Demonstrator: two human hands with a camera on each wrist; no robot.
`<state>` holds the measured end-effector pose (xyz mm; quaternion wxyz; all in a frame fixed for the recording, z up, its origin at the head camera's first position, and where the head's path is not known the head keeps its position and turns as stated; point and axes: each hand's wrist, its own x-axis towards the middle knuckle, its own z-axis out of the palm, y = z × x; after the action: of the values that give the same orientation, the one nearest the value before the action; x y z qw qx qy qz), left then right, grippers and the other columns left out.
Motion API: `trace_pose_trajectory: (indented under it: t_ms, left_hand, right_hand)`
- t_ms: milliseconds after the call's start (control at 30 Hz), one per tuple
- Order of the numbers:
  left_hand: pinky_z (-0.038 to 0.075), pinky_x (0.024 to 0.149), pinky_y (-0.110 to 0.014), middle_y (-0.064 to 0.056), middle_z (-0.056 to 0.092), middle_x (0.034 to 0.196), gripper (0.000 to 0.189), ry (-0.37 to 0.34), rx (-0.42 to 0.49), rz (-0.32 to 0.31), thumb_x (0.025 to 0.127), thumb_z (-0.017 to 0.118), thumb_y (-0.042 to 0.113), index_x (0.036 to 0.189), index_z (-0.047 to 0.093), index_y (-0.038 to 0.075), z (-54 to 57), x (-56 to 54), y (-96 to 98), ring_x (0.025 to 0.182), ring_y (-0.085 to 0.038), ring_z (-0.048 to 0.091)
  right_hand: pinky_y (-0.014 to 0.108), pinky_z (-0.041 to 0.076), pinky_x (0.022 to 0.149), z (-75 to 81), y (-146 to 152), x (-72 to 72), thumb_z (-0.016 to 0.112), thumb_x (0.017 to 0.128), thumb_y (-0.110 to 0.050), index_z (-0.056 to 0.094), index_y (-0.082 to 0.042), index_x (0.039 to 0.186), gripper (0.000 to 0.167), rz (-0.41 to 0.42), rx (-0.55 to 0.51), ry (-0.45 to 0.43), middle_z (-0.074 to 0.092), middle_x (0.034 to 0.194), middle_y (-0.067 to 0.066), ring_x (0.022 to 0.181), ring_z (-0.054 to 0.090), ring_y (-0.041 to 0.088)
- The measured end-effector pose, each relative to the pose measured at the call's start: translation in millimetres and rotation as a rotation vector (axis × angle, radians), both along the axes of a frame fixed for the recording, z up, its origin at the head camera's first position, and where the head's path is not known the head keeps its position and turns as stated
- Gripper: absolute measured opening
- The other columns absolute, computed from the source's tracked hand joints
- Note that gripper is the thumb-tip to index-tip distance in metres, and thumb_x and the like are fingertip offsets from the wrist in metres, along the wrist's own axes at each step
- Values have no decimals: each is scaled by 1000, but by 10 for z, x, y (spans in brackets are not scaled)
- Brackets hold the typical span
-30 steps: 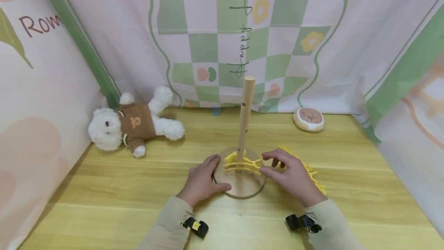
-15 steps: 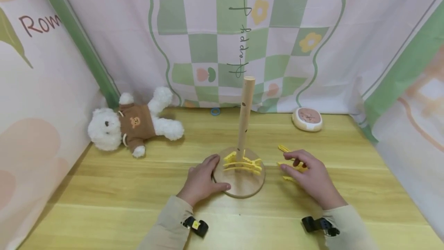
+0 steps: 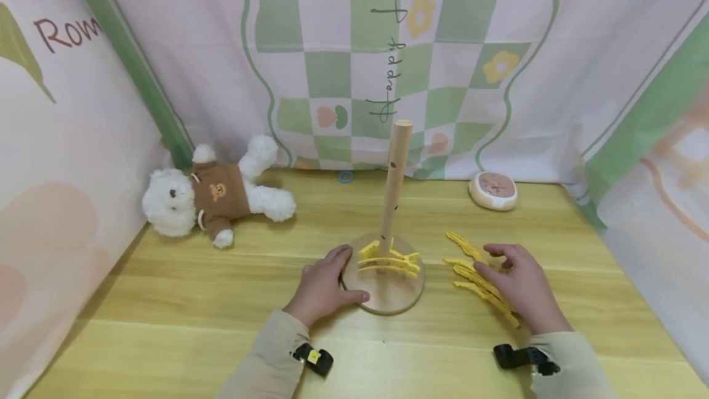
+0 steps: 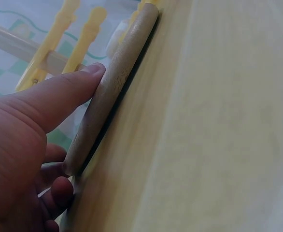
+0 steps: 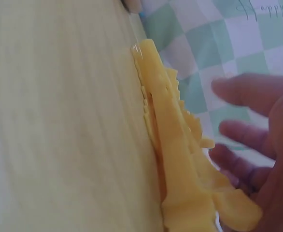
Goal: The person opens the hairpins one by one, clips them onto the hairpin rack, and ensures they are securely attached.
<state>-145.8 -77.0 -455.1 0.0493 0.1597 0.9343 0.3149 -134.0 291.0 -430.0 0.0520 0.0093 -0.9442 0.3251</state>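
A wooden stand has a round base (image 3: 388, 300) and an upright pole (image 3: 396, 177) with small holes. Yellow branch-like plastic pieces (image 3: 388, 265) stick out around the pole's foot. My left hand (image 3: 321, 288) holds the base's left edge. In the left wrist view its thumb (image 4: 91, 70) lies on the rim, fingers bent at the side. My right hand (image 3: 526, 285) hovers over a loose bunch of yellow plastic pieces (image 3: 471, 276) right of the stand, thumb and fingers spread apart. The right wrist view shows a long yellow piece (image 5: 173, 145) with toothed ones behind it, beside the loosely bent fingers.
A white plush bear (image 3: 221, 193) in a brown top lies at the back left. A small blue ring (image 3: 346, 176) is by the back curtain. At the back right sits a white device with a pink face (image 3: 495, 191). Printed curtains enclose the wooden table (image 3: 221, 350).
My right hand has moved away from the pieces on the stand, to the right, over the loose yellow ones. My left hand stays on the base.
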Motion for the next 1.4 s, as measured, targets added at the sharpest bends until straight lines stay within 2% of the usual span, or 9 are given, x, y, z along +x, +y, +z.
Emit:
trace_pose_trajectory:
  t_ms: [100,333,767,867,1000,1233,1400]
  left_hand:
    - [31,106,-60,-8,39,158,99,0,-1,-1,76,81,57,153,41,8,-3,-2,3,136,-40,47]
    - [29,106,-62,-8,38,159,99,-14,5,0,77,81,56,154,40,8,20,10,1,137,-41,45]
    - [29,106,-62,-7,37,160,98,-18,6,-4,78,81,55,154,40,8,28,7,-9,137,-41,45]
    - [29,106,-62,-7,37,159,98,-12,4,-6,78,81,55,154,40,9,15,0,-9,136,-41,45]
    - [30,105,-62,-7,38,159,99,-5,1,-6,77,81,56,154,40,9,3,-6,-10,136,-41,46]
    - [29,106,-62,-7,37,160,99,-8,8,-6,77,81,56,154,40,9,0,-8,-15,136,-41,46]
    - [30,106,-61,-7,38,159,99,-2,4,-8,77,81,56,154,40,9,-5,-10,-17,136,-40,46]
  right_hand:
    - [40,49,71,-39,55,-11,66,95,-47,57,3,136,65,-26,2,-56,57,125,25,97,58,32]
    - [55,49,84,-87,127,-69,64,94,-55,57,10,131,75,-43,31,-180,62,119,29,103,60,39]
    - [53,49,83,-56,162,-54,65,91,-58,60,9,127,76,-46,46,-225,64,115,27,100,61,37]
    - [43,49,77,-55,148,-32,67,91,-56,61,6,126,71,-86,20,-178,65,111,23,96,61,33]
    - [32,47,70,-50,110,-20,69,91,-52,65,-1,126,62,-109,-5,-62,68,104,14,91,61,26]
    - [26,44,54,12,10,19,71,93,-42,69,-5,123,48,-58,3,126,68,103,12,80,55,20]
    - [24,42,55,88,-96,55,75,92,-33,72,-8,117,35,4,-8,206,63,94,5,77,51,15]
